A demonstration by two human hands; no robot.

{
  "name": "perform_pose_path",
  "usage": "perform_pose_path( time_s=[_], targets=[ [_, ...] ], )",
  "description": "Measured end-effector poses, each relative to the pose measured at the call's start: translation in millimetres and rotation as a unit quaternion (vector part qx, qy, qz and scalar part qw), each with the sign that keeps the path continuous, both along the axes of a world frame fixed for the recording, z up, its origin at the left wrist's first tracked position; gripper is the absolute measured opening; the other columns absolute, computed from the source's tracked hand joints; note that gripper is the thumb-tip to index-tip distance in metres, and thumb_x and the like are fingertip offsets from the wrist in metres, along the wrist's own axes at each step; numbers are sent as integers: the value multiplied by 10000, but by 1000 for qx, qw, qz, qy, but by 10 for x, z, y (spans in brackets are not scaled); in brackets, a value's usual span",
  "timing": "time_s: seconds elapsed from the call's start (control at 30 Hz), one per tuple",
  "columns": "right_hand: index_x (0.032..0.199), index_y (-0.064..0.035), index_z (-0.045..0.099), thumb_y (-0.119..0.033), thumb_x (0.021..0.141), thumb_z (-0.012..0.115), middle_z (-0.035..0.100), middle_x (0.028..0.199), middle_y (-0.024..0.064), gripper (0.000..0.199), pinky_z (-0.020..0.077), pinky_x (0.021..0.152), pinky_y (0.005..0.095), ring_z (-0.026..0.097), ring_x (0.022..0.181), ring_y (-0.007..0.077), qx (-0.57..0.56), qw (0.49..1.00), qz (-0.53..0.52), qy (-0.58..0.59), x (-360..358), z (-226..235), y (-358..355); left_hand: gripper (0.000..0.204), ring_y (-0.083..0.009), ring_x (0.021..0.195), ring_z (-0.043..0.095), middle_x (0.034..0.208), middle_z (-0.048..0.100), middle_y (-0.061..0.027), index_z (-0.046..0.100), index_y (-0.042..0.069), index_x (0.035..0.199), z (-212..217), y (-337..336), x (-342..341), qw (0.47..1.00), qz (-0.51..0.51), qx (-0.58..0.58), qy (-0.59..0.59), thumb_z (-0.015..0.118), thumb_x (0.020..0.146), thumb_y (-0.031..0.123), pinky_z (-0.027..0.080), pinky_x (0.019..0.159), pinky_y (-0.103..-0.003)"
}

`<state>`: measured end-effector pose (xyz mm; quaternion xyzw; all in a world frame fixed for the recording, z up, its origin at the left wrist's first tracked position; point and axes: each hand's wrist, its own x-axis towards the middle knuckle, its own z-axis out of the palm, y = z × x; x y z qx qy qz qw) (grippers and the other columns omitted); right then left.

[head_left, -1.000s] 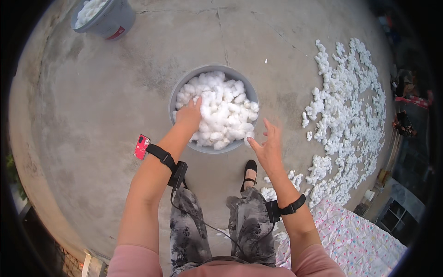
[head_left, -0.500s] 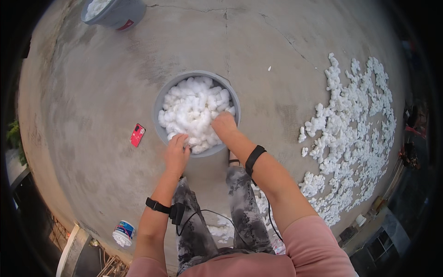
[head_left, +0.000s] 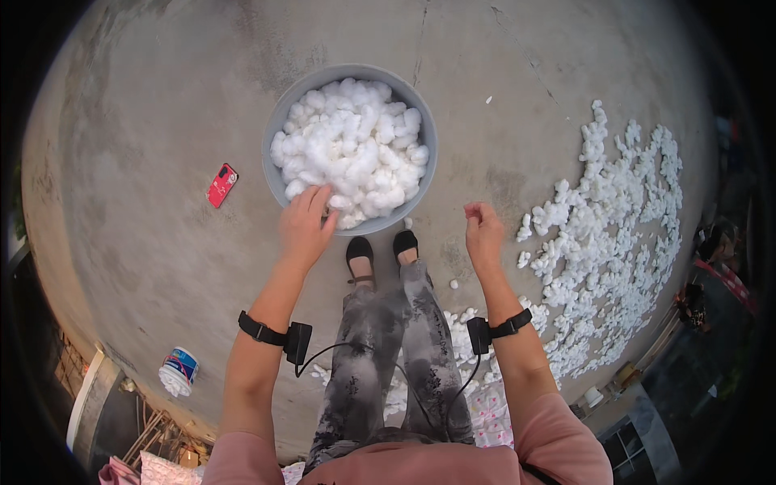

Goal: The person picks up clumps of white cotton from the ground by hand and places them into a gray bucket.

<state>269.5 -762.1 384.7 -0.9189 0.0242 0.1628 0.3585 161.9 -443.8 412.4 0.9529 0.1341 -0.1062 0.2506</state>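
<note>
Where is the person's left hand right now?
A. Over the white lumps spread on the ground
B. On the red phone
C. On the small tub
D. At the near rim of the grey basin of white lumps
D: the left hand reaches the basin's near rim, fingers at the lumps.

The floor (head_left: 145, 145) is bare grey concrete with darker stains and a thin crack (head_left: 420, 32) running at the top. The light is soft and even daylight. A red phone (head_left: 222, 185) lies on it, and a small white tub (head_left: 179, 370) stands near the lower left edge.
</note>
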Motion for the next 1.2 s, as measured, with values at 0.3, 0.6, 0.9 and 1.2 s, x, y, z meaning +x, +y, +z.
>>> perform_pose_path(
  time_s=[0.3,0.6,0.9,1.2],
  targets=[
    [1129,-150,717,-19,801,588,555,1346,157,375,485,965,378,577,1178,332,-144,928,222,261,-1405,-2477,72,368,-291,1153,561,1254,602,-110,610,25,1214,-406,107,-429,977,-41,50,-205,538,854,50,340,1070,-466],
    [1240,-47,611,-95,797,709,587,1280,153,456,489,915,369,599,1111,314,-77,991,97,46,-1835,-2788,-76,333,-271,1113,576,1220,634,-113,623,14,1178,-592,-1,-468,965,-57,103,-236,454,898,76,306,1092,-476],
    [1010,-20,698,-118,758,748,697,915,113,275,513,700,367,667,884,242,-71,762,-543,346,-3111,-3500,-2004,367,-306,1140,572,1216,639,-140,603,-5,1187,-551,102,-559,957,-65,153,-236,370,938,130,281,1121,-490],
    [1086,37,608,-17,795,707,644,856,88,311,523,616,303,617,670,187,68,773,-608,170,-2544,-3435,-2382,334,-302,1245,499,1328,566,-149,574,6,1243,-559,-137,-368,963,-23,99,-248,459,943,102,273,1127,-489]
  ],
)
